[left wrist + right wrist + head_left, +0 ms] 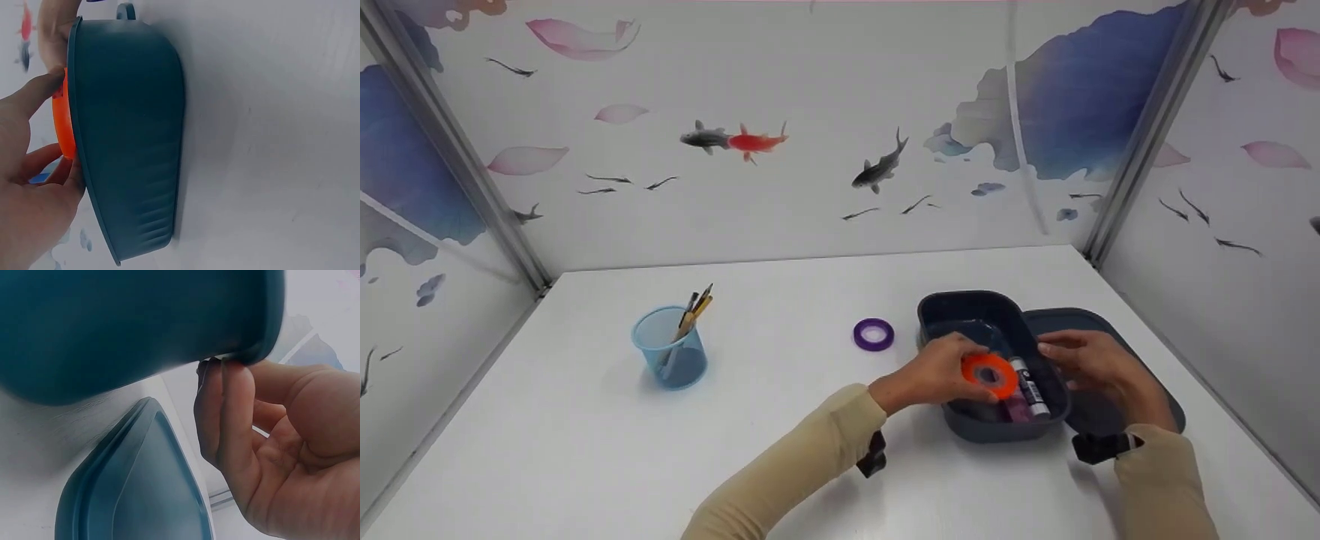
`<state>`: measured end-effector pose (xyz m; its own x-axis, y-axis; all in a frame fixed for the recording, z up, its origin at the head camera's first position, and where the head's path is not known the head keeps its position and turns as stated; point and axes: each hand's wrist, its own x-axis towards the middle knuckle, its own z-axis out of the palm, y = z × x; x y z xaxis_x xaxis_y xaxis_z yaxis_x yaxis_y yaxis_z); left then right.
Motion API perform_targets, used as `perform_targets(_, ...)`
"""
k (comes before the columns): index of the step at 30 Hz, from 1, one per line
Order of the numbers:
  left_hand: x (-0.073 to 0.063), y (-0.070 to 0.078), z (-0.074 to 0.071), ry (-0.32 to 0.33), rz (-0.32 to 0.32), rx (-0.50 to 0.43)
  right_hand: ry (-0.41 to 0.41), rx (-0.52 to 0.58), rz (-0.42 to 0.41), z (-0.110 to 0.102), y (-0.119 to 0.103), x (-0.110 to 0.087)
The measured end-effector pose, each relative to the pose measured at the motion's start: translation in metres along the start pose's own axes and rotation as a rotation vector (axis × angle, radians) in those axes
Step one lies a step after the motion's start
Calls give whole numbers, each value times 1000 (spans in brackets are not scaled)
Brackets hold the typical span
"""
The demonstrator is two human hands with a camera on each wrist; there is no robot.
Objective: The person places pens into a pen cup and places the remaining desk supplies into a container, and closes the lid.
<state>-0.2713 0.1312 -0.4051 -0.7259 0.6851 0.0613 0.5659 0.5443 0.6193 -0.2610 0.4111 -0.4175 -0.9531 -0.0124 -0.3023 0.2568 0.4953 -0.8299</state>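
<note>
My left hand pinches an orange tape roll between thumb and fingers, over the open dark blue box. In the left wrist view the roll is at the box's rim, partly hidden behind its wall. Inside the box lie a white-and-black glue stick and a purple item, which the roll partly covers. My right hand grips the box's right rim; in the right wrist view its bent fingers touch the outside just under the lip.
The box's lid lies flat on the table to the right, under my right hand. A purple tape roll rests left of the box. Farther left stands a light blue mesh cup with several pencils. Printed panels wall the table in.
</note>
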Motion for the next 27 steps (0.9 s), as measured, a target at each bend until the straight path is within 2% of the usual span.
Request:
perform_targets(7, 0, 0, 3, -46, 78, 69, -4, 10, -18, 1, -1, 0)
perform_targets(11, -2, 2, -3, -55, 82, 72, -5, 19, -20, 2, -2, 1)
perform_targets(16, -5, -3, -13, -11, 65, 37, -9, 35, -18, 2, -2, 3)
perform_targets(23, -10, -22, -23, 81, 50, -56, 0, 0, -31, 0, -2, 1)
perform_targets(27, -13, -30, -28, 109, 22, -98, -1, -4, -34, 0, -1, 0)
